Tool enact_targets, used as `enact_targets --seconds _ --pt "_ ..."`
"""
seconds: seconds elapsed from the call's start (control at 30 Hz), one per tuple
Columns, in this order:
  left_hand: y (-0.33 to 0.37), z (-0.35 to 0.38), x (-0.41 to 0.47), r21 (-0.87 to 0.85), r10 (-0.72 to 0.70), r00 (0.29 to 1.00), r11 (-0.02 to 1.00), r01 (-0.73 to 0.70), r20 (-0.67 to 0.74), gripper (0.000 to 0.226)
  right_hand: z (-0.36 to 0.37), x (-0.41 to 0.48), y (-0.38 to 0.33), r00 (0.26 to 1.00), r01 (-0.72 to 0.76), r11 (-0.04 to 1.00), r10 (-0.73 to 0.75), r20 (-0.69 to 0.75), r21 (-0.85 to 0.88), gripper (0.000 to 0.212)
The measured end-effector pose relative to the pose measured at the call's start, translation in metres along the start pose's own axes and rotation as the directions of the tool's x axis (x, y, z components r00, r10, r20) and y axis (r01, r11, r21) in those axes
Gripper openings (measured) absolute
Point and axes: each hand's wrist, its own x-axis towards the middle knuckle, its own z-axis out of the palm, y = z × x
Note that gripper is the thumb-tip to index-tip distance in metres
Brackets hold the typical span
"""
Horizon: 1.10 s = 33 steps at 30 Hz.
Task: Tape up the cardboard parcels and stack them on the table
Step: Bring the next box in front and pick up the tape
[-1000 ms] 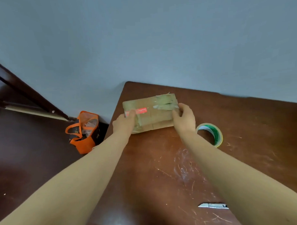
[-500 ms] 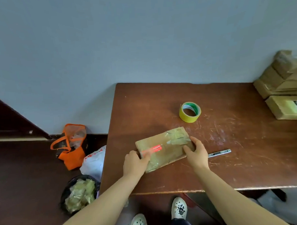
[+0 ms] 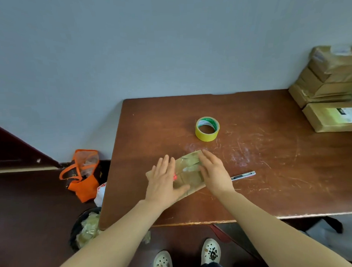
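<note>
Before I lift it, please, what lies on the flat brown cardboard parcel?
The left hand and right hand lie flat on the parcel; crinkled clear tape shows between them, the rest hidden.

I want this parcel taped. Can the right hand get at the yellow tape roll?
Probably yes: the right hand rests open on the flat cardboard parcel, and only bare brown wooden table lies between it and the yellow tape roll.
</note>
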Motion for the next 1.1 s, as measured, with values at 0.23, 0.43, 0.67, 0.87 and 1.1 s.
enact_targets --seconds 0.23,0.43,0.67,0.87,1.1 --pt "0.022 0.021 0.021 0.127 0.143 0.978 0.978 -0.163 0.154 0.105 0.004 0.006 0.015 0.952 0.240 0.910 -0.152 0.265 -0.339 0.055" --pt "0.017 0.025 0.022 0.145 0.187 0.978 0.969 -0.198 0.088 0.105 -0.008 0.011 0.015 0.977 0.082 0.997 -0.081 0.198 0.001 0.046" --pt "0.004 0.014 0.047 0.104 0.097 0.983 0.988 -0.114 0.156 0.132 0.001 0.004 -0.005 0.988 -0.150 0.972 0.143 -0.053 -0.178 0.031" --pt "-0.001 0.019 0.051 0.084 0.133 0.980 0.986 -0.147 0.149 0.134 0.001 0.019 -0.021 0.892 -0.444 0.895 0.446 -0.070 0.043 0.032" --pt "-0.003 0.018 0.057 -0.097 0.109 0.993 0.990 -0.104 0.049 0.088 0.008 0.028 -0.028 0.872 -0.482 0.873 0.487 -0.057 0.078 0.023"
